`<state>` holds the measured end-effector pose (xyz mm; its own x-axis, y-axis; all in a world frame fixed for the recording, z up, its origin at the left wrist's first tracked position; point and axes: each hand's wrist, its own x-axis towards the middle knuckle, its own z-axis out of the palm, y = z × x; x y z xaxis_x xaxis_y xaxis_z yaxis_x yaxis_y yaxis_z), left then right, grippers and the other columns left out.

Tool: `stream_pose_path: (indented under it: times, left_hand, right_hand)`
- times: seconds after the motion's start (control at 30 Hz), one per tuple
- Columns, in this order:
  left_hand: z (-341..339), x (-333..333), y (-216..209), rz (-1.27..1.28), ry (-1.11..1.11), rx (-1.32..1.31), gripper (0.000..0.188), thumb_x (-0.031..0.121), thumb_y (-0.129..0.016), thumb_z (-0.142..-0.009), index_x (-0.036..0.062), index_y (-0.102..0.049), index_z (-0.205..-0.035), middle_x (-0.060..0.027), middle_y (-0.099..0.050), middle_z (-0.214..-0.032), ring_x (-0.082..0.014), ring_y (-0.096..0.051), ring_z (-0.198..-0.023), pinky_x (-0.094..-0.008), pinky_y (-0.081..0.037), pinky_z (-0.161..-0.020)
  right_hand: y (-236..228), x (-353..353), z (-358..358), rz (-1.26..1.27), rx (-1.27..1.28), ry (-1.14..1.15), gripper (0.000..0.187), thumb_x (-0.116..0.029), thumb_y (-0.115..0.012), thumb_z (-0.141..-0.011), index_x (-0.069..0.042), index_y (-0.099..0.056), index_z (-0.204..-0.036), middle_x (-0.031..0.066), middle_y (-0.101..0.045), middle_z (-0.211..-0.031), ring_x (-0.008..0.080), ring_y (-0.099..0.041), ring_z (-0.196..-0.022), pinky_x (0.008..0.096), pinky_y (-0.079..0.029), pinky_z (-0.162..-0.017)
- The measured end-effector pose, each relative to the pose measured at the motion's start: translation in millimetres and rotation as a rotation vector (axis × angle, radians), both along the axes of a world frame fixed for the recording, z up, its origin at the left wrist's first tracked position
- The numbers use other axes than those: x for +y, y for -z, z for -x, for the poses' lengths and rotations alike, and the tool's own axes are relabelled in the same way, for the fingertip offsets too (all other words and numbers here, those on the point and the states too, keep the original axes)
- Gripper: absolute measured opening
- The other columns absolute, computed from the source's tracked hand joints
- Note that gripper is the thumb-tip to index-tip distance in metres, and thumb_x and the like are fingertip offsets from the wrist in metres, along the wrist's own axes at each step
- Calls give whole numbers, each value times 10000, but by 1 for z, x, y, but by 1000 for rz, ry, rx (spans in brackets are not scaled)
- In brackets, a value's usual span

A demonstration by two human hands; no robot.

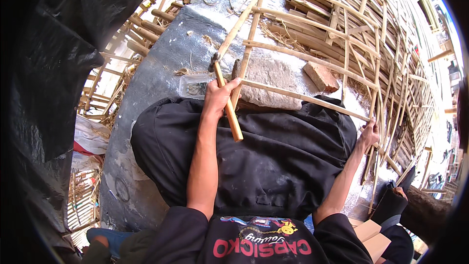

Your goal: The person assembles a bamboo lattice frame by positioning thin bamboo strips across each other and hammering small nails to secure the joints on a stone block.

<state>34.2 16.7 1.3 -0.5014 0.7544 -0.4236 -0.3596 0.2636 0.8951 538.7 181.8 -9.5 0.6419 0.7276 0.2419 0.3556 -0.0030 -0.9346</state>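
One bamboo frame extends over the far side of the lap of a seated person dressed in black. Four crosspieces can be counted in it, running between a left rail and a right rail; one further slat slants nearward from its far left corner. Both of the person's hands are engaged. The left hand is wrapped about one hammer, the dark head pointing far and the wooden handle near, with the thumb at the frame's left rail. The right hand grasps the frame at its near right corner, fingers closed around the bamboo. Beneath the frame's near left part lies one rough grey block; to its right, just beside it, is one reddish brick. One clear plastic box stands left of the left hand on the grey floor covering; the small dark pieces inside it are too small to count. Loose bamboo strips, too many and too overlapped to count, are heaped at the far right.
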Motion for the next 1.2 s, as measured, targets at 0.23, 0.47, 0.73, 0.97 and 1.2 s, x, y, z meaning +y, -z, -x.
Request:
stream_pose_path:
  times: [0.23, 0.47, 0.73, 0.97, 1.2]
  left_hand:
    - [-1, 2, 7, -30, -68, 78, 307, 181, -822, -853, 59, -551, -775, -84, -680, -755, -161, -680, -610, -279, -549, -527]
    - [-12, 6, 13, 57, -90, 334, 368, 203, -890, -786, 52, -555, -759, -53, -650, -692, -91, -600, -549, -244, -479, -484]
    - [-9, 3, 10, 99, -81, 271, 420, 243, -914, -762, 40, -548, -783, -47, -631, -694, -102, -611, -554, -269, -535, -514]
    - [-10, 9, 9, 91, -35, 226, 417, 259, -906, -774, 57, -542, -791, -41, -618, -723, -116, -613, -570, -278, -540, -527]
    - [-1, 0, 19, 89, -81, 179, 438, 308, -908, -772, 106, -520, -806, 16, -569, -675, -80, -567, -535, -255, -507, -494]
  right_hand:
    - [-21, 6, 8, -4, -10, 23, 280, -257, -696, -941, 20, -729, -959, 52, -678, -754, 126, -591, -622, 279, -483, -575]
    - [-12, 13, -7, -23, 24, 3, 237, -198, -678, -951, 23, -682, -1036, 69, -695, -790, 115, -610, -621, 250, -497, -566]
    - [-4, 18, -14, -12, 42, -3, 266, -143, -680, -919, 44, -643, -1105, 101, -688, -864, 125, -611, -637, 247, -507, -556]
    - [2, 14, -23, 62, 67, -32, 254, -167, -668, -942, 27, -652, -1104, 65, -667, -804, 118, -605, -639, 264, -508, -556]
    - [0, 12, -24, 203, 428, -230, 352, -308, -720, -959, 25, -686, -1068, 80, -682, -820, 158, -651, -641, 250, -523, -556]
